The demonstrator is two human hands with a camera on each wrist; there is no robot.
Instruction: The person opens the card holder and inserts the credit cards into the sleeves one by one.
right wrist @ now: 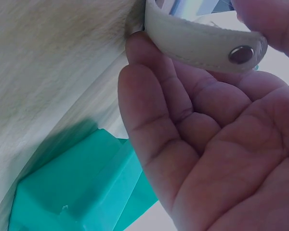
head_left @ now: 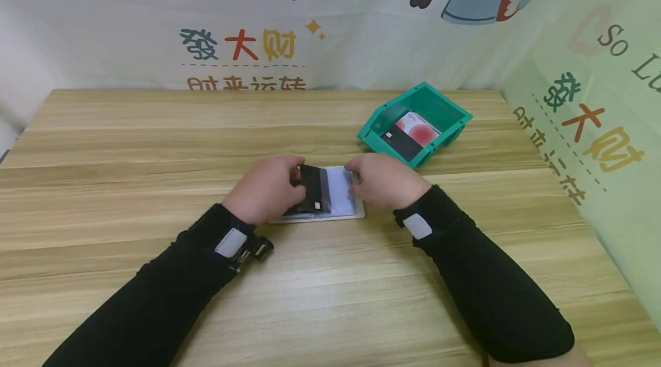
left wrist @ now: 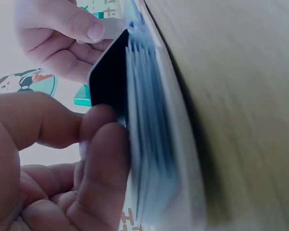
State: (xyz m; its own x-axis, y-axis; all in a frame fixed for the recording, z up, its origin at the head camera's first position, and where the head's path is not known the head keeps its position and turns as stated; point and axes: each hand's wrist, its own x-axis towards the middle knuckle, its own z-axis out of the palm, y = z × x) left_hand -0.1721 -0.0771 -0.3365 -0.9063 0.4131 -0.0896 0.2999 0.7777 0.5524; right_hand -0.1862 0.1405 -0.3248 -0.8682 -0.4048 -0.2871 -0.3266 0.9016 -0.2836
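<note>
A card holder (head_left: 342, 194) with clear sleeves lies spread on the table, its pale cover showing at the edges. My left hand (head_left: 265, 188) pinches a black card (head_left: 312, 190) between thumb and fingers over the left part of the holder. In the left wrist view that card (left wrist: 111, 77) stands tilted away from the stack of sleeves (left wrist: 147, 130). At the holder's right edge, my right hand (head_left: 389, 180) grips the cover by its strap. The right wrist view shows this white strap (right wrist: 197, 45) with a metal snap, between the thumb and curled fingers.
Behind the right hand stands a green bin (head_left: 448, 101) holding a black card (head_left: 403, 142) and a pink-and-white card (head_left: 419, 128). The wooden table (head_left: 155, 132) meets a printed cloth backdrop (head_left: 356, 40) at the back and right.
</note>
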